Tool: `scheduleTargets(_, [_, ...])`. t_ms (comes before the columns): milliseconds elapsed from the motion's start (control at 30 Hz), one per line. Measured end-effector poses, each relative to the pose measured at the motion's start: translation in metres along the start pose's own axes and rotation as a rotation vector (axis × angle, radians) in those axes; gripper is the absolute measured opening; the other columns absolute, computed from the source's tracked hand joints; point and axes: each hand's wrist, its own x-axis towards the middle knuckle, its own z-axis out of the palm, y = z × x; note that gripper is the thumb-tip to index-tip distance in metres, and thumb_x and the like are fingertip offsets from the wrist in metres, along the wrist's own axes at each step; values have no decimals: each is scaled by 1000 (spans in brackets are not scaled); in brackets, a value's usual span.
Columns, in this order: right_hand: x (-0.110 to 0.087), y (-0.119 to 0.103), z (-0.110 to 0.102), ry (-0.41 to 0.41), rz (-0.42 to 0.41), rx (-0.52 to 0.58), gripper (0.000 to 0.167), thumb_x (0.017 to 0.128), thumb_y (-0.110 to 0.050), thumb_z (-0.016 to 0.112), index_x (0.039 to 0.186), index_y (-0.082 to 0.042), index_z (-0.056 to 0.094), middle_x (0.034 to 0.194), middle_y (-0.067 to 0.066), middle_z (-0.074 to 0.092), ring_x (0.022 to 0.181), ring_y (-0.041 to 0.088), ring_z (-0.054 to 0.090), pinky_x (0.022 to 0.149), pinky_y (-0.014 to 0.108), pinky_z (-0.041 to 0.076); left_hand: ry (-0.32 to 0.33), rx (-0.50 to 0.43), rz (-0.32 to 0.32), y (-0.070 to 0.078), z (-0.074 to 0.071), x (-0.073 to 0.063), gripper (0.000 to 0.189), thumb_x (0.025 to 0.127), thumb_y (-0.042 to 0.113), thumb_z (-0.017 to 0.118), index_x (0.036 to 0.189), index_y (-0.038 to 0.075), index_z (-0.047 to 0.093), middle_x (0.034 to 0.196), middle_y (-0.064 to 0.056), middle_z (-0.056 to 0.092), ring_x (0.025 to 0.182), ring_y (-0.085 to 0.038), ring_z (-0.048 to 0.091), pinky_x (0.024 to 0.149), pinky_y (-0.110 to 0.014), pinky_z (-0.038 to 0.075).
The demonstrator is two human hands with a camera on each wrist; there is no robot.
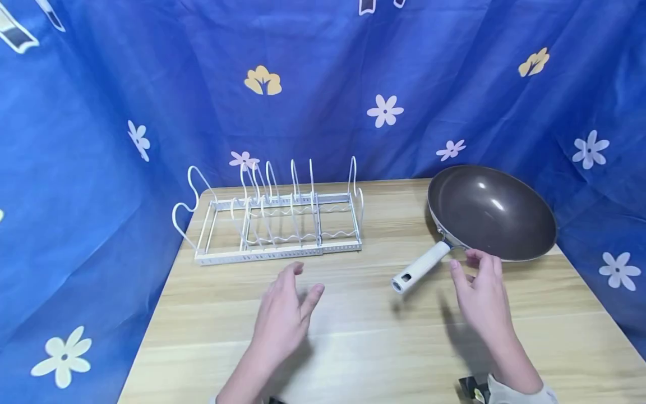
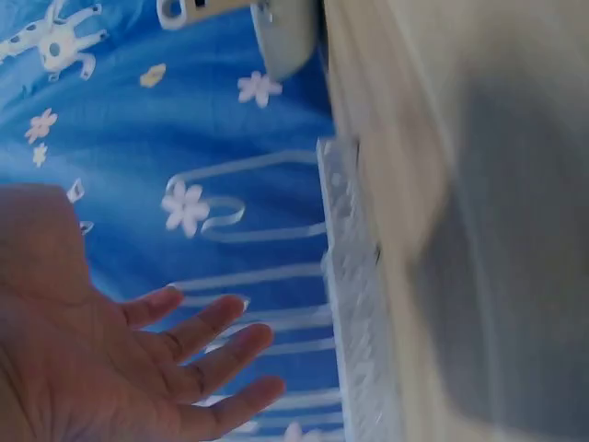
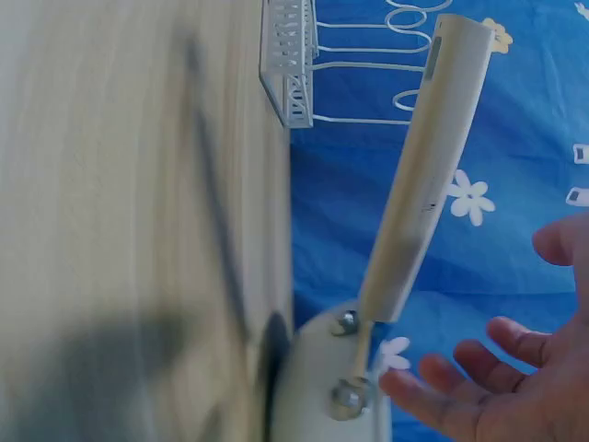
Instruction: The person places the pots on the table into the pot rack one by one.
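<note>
A wok [image 1: 492,216] with a dark inside and a pale handle [image 1: 421,267] stands at the right of the table, its handle angled toward the front. My right hand [image 1: 483,297] hovers beside the handle's root near the wok's rim, fingers loosely bent and holding nothing. The right wrist view shows its fingertips close to the riveted joint [image 3: 350,398] of the handle. At the left is a white wire rack [image 1: 275,254] with upright loops. In front of it, my left hand [image 1: 282,315] is held over the table with fingers relaxed and nothing in them.
The light wooden table [image 1: 363,342] carries the rack and wok. A blue cloth [image 1: 323,73] with flower prints hangs behind it and along both sides. Dark devices sit at both wrists, the right one [image 1: 471,387] showing more fully.
</note>
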Motion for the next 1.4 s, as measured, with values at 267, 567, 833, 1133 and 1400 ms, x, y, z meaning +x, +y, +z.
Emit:
scheduleTargets(267, [11, 12, 9, -153, 239, 442, 40, 115, -33, 51, 135, -2, 36, 129, 12, 60, 111, 14, 70, 92, 22, 63, -301, -470, -116, 8, 18, 7, 57, 118, 52, 35, 156, 10, 43, 150, -20, 61, 128, -38, 67, 100, -52, 62])
scheduleTargets(567, [30, 39, 14, -536, 466, 1392, 26, 116, -38, 48, 121, -14, 56, 120, 7, 70, 120, 25, 73, 112, 41, 60, -584, -849, -229, 17, 31, 17, 74, 115, 60, 35, 163, 4, 31, 168, -26, 38, 136, -44, 61, 93, -48, 67])
scheduleTargets(833, [45, 52, 28, -687, 504, 1732, 33, 117, -34, 42, 136, -11, 56, 135, 14, 66, 136, 31, 65, 119, 41, 54, -759, -1081, -286, 47, 58, 31, 69, 114, 49, 50, 165, 9, 28, 176, -25, 24, 141, -48, 58, 94, -49, 67])
scheduleTargets(1133, [60, 67, 50, -670, 526, 2008, 46, 118, -32, 37, 139, 2, 60, 134, 17, 71, 135, 31, 66, 126, 39, 47, -814, -1114, -281, 81, 90, 53, 65, 114, 42, 54, 164, 8, 32, 153, -29, 54, 136, -52, 62, 86, -44, 69])
scheduleTargets(1400, [64, 74, 59, -713, 460, 2119, 42, 118, -18, 35, 140, 11, 57, 134, 23, 70, 132, 35, 68, 124, 42, 50, -817, -1184, -293, 91, 98, 63, 50, 110, 10, 59, 155, -8, 47, 138, -24, 60, 98, -14, 69, 94, -28, 66])
